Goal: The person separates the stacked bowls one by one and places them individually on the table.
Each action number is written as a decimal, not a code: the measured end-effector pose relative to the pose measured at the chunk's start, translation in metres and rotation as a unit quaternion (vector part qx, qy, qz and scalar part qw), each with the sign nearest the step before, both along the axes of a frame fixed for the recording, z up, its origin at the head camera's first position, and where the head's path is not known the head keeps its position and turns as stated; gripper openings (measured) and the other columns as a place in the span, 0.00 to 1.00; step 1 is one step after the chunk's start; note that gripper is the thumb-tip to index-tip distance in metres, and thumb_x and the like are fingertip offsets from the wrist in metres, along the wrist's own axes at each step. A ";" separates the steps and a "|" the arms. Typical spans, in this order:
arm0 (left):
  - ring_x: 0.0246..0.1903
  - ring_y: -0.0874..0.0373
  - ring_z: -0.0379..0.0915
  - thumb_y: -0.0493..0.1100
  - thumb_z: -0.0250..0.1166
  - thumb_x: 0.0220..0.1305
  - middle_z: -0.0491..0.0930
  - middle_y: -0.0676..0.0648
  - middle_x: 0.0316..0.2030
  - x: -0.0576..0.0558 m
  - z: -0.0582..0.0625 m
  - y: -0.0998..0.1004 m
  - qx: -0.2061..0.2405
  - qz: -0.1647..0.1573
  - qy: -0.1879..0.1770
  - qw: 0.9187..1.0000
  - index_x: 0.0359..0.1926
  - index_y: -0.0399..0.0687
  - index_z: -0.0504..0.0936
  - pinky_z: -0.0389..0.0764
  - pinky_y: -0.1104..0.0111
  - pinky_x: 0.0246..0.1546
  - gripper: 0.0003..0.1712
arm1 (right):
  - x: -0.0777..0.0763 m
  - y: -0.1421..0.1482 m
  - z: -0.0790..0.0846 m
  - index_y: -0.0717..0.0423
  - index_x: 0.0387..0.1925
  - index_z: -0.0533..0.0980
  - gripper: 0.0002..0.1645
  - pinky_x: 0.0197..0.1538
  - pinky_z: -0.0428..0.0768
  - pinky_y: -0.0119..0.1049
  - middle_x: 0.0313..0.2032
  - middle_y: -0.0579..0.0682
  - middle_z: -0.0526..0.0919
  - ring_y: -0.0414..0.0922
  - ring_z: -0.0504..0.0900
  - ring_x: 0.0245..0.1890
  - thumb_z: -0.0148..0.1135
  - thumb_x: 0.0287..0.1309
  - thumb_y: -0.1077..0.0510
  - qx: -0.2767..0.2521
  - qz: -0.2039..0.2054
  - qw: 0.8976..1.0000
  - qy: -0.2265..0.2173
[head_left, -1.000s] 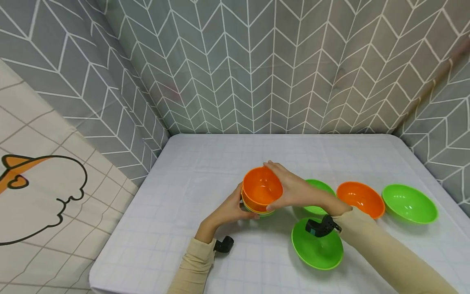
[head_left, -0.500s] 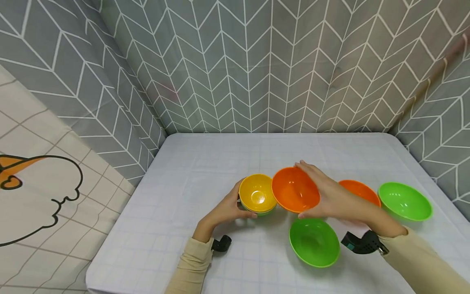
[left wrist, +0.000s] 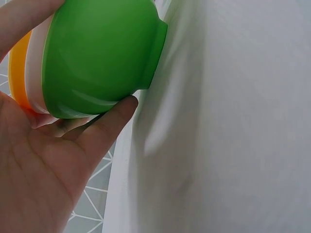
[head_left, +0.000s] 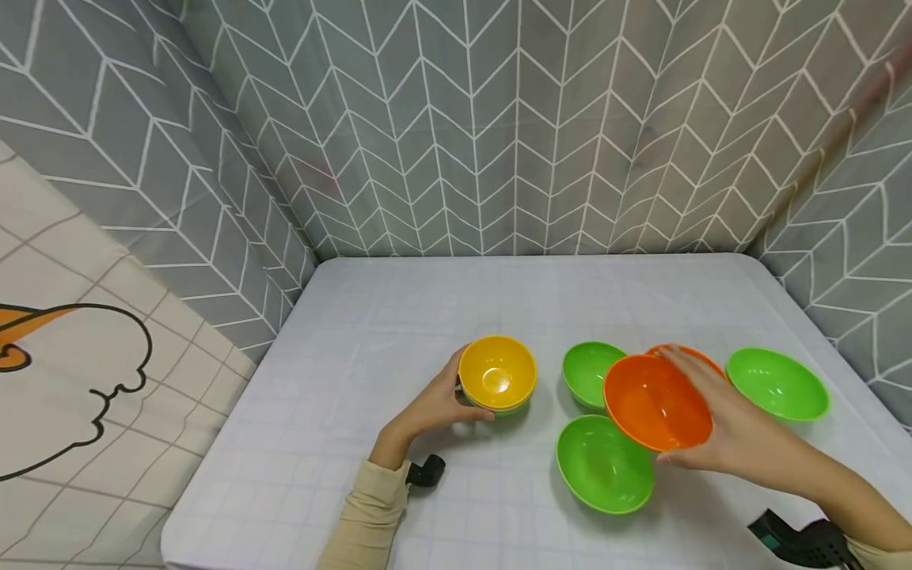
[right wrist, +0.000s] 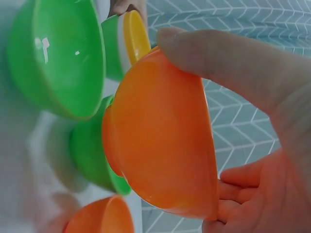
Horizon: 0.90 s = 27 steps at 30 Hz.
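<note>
My left hand (head_left: 442, 400) grips a nested stack of bowls from its left side. On top sits a yellow bowl (head_left: 496, 370); the left wrist view shows a white bowl (left wrist: 36, 73) under it and a green bowl (left wrist: 102, 53) lowest, its foot at or close to the tablecloth. My right hand (head_left: 723, 431) holds an orange bowl (head_left: 651, 404) by its rim, thumb on one side and fingers on the other. That bowl is raised and tilted, partly in front of a second orange bowl (right wrist: 104, 218) and close to a small green bowl (head_left: 587, 372).
A larger green bowl (head_left: 606, 467) stands nearer the front, left of my right hand. Another green bowl (head_left: 780, 384) is at the far right. All stand on a table (head_left: 285, 475) with a white cloth. A patterned curtain (head_left: 484, 142) hangs behind.
My right hand has lifted the orange bowl off the stack and carried it right, uncovering the yellow bowl. My left hand stays at the stack.
</note>
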<state>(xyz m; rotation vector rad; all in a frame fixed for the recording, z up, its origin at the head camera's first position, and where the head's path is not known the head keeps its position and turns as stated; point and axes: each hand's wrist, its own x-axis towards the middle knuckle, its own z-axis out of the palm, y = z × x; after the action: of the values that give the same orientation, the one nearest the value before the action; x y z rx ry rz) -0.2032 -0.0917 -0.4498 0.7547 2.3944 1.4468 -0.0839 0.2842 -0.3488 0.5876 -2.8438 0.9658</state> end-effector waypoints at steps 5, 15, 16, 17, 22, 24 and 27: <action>0.66 0.57 0.57 0.49 0.81 0.43 0.56 0.53 0.71 0.000 0.000 -0.001 0.001 0.004 -0.002 1.000 0.76 0.55 0.44 0.58 0.58 0.66 0.67 | 0.011 0.014 -0.010 0.46 0.75 0.48 0.75 0.39 0.78 0.36 0.67 0.61 0.59 0.62 0.66 0.56 0.85 0.29 0.46 0.000 -0.024 1.000 -0.003; 0.66 0.57 0.58 0.50 0.81 0.43 0.56 0.52 0.71 0.000 0.000 0.001 -0.001 0.003 0.002 1.000 0.75 0.54 0.45 0.60 0.58 0.65 0.67 | 0.038 0.040 -0.039 0.47 0.75 0.51 0.77 0.44 0.65 0.17 0.67 0.63 0.58 0.21 0.54 0.57 0.87 0.22 0.54 -0.022 -0.059 0.998 0.018; 0.66 0.57 0.58 0.50 0.81 0.43 0.56 0.52 0.71 0.000 0.000 0.001 -0.002 0.005 0.001 1.000 0.75 0.54 0.45 0.60 0.58 0.65 0.67 | 0.040 0.041 -0.041 0.47 0.75 0.50 0.77 0.45 0.65 0.17 0.68 0.63 0.57 0.20 0.53 0.58 0.87 0.23 0.54 -0.020 -0.063 0.998 0.017; 0.66 0.57 0.59 0.50 0.81 0.43 0.56 0.51 0.71 0.000 0.000 0.001 -0.003 0.005 0.001 1.000 0.75 0.53 0.45 0.60 0.58 0.65 0.67 | 0.041 0.042 -0.043 0.47 0.75 0.50 0.77 0.46 0.64 0.16 0.68 0.63 0.57 0.19 0.52 0.58 0.87 0.22 0.54 -0.019 -0.067 0.997 0.015; 0.66 0.56 0.58 0.49 0.81 0.43 0.56 0.51 0.71 0.000 -0.001 0.001 0.002 0.003 -0.002 1.000 0.75 0.54 0.45 0.60 0.58 0.65 0.67 | 0.048 0.041 -0.057 0.51 0.74 0.53 0.79 0.50 0.52 0.11 0.66 0.65 0.59 0.17 0.49 0.58 0.88 0.16 0.55 -0.022 -0.077 0.996 0.027; 0.66 0.56 0.58 0.48 0.81 0.44 0.57 0.52 0.70 0.000 -0.001 0.001 0.002 0.003 -0.002 1.000 0.75 0.54 0.45 0.60 0.58 0.65 0.66 | 0.049 0.041 -0.062 0.54 0.74 0.53 0.80 0.53 0.47 0.10 0.64 0.68 0.60 0.17 0.48 0.59 0.88 0.12 0.56 -0.028 -0.068 0.996 0.041; 0.66 0.56 0.59 0.48 0.81 0.43 0.57 0.52 0.70 -0.001 -0.001 0.002 0.000 0.004 -0.002 1.000 0.75 0.55 0.45 0.60 0.58 0.65 0.66 | 0.051 0.042 -0.068 0.56 0.73 0.54 0.82 0.54 0.43 0.09 0.66 0.65 0.59 0.18 0.47 0.62 0.89 0.09 0.54 -0.029 -0.061 0.996 0.053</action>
<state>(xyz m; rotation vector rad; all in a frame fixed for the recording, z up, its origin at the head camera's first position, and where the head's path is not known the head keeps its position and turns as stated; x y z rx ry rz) -0.2037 -0.0898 -0.4506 0.7420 2.3975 1.4490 -0.0330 0.3265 -0.4171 0.4397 -2.7129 0.9638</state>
